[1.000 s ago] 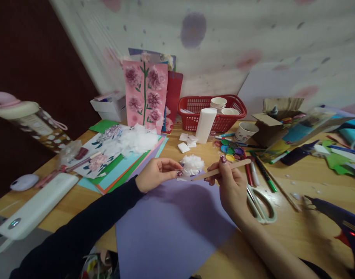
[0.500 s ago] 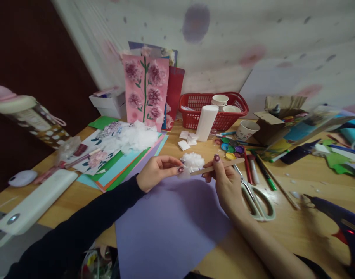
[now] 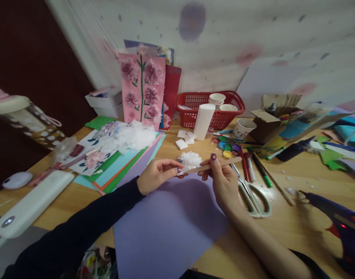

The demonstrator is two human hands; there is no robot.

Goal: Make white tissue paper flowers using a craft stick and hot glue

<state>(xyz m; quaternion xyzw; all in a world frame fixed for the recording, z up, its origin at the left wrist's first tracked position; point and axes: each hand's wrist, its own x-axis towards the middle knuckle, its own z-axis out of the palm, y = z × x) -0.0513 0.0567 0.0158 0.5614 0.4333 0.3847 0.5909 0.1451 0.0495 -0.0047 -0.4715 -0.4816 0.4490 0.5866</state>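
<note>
While the right hand (image 3: 225, 184) clamps one flat wooden stick (image 3: 220, 164), the left hand (image 3: 156, 176) pinches one thin white scrap (image 3: 183, 172) by its tip; one ruffled white pompom (image 3: 190, 159) between both.

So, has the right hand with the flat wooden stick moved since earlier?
Yes: the right hand shifted slightly left, uncovering more of the white-handled metal scissors.

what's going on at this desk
A person's right hand holds a flat wooden stick, its tip close to the fingertips of the left hand; exactly what those grip is unclear. A fluffy white ball is right by them. A purple sheet lies below, scissors and a glue gun to the right.
</note>
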